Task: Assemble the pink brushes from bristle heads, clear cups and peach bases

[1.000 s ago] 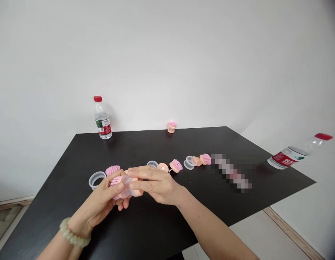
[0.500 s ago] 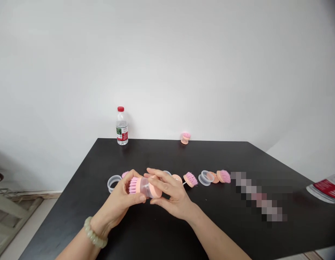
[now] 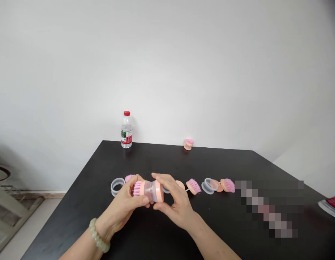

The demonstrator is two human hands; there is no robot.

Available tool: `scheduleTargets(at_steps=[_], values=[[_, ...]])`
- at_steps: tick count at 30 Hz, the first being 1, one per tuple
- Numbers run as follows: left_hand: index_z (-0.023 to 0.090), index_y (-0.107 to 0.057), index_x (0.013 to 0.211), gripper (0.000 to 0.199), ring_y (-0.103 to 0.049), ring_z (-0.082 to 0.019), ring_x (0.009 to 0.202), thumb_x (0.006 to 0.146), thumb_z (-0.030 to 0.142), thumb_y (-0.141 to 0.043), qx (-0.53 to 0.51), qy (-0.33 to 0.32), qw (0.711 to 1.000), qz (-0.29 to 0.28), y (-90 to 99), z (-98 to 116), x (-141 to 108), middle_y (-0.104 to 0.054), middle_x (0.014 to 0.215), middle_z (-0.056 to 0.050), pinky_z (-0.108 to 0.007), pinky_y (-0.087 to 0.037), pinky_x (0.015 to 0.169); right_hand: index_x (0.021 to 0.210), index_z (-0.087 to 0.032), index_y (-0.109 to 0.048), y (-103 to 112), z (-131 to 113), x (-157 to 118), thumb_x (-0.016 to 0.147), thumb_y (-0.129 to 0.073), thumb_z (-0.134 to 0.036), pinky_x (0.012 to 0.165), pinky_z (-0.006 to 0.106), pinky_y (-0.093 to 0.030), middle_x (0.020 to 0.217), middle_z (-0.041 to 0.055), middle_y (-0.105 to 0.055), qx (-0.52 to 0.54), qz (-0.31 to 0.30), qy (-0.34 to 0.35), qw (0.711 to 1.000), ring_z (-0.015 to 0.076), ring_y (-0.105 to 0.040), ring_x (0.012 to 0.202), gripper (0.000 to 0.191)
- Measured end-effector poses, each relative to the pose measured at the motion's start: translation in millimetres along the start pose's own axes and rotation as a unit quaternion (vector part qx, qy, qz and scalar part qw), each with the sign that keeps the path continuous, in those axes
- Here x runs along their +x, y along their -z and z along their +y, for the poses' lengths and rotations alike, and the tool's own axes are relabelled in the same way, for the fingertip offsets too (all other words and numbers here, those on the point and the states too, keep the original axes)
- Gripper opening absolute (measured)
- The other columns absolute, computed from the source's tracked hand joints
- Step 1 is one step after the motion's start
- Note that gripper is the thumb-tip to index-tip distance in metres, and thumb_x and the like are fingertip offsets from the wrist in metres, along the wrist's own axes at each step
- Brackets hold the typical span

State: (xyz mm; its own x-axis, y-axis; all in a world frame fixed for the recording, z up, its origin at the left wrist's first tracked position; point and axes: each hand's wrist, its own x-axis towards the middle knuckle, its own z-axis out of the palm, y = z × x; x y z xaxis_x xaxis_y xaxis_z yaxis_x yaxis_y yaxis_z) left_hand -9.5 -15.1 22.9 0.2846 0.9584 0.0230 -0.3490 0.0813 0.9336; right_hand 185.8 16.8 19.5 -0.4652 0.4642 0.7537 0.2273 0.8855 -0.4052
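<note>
Nearest, the left hand (image 3: 121, 206), with a bracelet of pale green beads (image 3: 99, 235) at its wrist, and the right hand (image 3: 174, 204) are together, clamped from either side on one soap-dispensing dish brush (image 3: 152, 191). The brush is held sideways just above the black worktop (image 3: 75, 216), its pink bristles toward the left hand, its clear body in the middle and its peach end toward the right hand. This one brush looks put together, while most of the pieces just behind it look unassembled. That row holds three clear plastic rings: the left ring (image 3: 117, 186), the middle ring (image 3: 166, 190), mostly hidden by the hands, and the right ring (image 3: 207, 186). It also holds three pink-bristled brush heads, at (image 3: 129, 177), (image 3: 193, 186) and (image 3: 228, 185), and two peach discs, at (image 3: 179, 184) and (image 3: 217, 186). Farther off, a fourth brush head (image 3: 189, 143) sits near the back edge. A red-capped water bottle (image 3: 126, 130) stands at the back left, a second bottle (image 3: 331, 206) is cut off at the right edge, and a pixelated patch (image 3: 267, 207) hides whatever lies right of the row.
</note>
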Motion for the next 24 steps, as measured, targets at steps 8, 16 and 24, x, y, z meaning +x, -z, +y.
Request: scheduleTargets(at_steps=[8, 16, 24], values=[[0.020, -0.054, 0.085, 0.047, -0.054, -0.012, 0.070, 0.063, 0.043, -0.089, 0.005, -0.005, 1.000, 0.001, 1.1, -3, 2, -0.061, 0.077, 0.002, -0.026, -0.043, 0.067, 0.134, -0.022, -0.055, -2, 0, 2, 0.091, -0.058, -0.059, 0.094, 0.042, -0.055, 0.126, 0.0124, -0.069, -0.023, 0.025, 0.002, 0.999, 0.0273, -0.065, 0.115, 0.057], [0.023, -0.054, 0.090, 0.054, -0.047, -0.011, 0.074, 0.054, 0.033, -0.094, 0.058, -0.031, 0.998, 0.021, 4.1, -3, 1, -0.057, 0.087, 0.004, -0.023, -0.036, 0.064, 0.128, -0.020, -0.059, -2, -1, 2, 0.087, -0.056, -0.068, 0.083, 0.037, -0.057, 0.114, 0.0115, -0.074, -0.051, 0.030, -0.008, 0.998, 0.0259, -0.070, 0.103, 0.063], [0.025, -0.057, 0.096, 0.055, -0.054, -0.018, 0.084, 0.054, 0.031, -0.094, 0.168, -0.081, 0.982, 0.020, 7.2, -7, 4, -0.058, 0.099, 0.001, -0.028, -0.040, 0.071, 0.074, -0.019, -0.059, -13, 0, -1, 0.076, -0.029, -0.091, 0.047, 0.028, -0.043, 0.055, -0.0008, -0.063, -0.066, 0.068, -0.095, 0.991, 0.0139, -0.058, 0.044, 0.079]])
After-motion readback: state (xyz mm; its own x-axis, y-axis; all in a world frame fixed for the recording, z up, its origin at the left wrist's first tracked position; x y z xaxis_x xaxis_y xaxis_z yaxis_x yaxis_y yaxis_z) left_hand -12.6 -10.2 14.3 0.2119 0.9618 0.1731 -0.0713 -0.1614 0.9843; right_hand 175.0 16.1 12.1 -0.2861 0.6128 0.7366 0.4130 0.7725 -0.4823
